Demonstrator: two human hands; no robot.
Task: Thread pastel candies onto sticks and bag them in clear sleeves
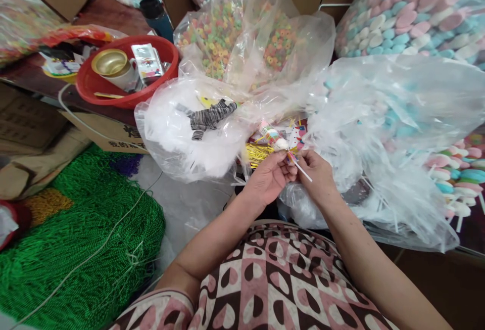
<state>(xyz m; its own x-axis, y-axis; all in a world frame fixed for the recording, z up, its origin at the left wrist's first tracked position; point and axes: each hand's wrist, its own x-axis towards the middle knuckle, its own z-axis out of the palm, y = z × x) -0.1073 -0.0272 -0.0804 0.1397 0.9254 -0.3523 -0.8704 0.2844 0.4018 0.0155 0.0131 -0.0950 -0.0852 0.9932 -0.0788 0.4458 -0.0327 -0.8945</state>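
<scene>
Between my hands, low in the middle of the head view, is a wrapped marshmallow skewer [273, 136] on a white stick [304, 173]. It lies at a slant, candy end up and to the left. My left hand [270, 179] pinches the gathered wrapper just below the candy. On the other side, my right hand [317, 172] is closed at the same neck, beside the stick. Whether a thin tie is between the fingertips is too small to tell. Gold twist ties [256, 154] lie in a bundle by my left hand. Printed wrapper [297, 135] flares out above my right fingers.
A bag of white bags or film [212, 158] lies to the left, with a grey striped cloth piece [212, 116] on it. Behind stand bags of ring candies [215, 42] and marshmallows [409, 16]. A red basin [125, 98] holds cups; marshmallow skewers [460, 178] lie right. Green bead strings [94, 239] hang lower left.
</scene>
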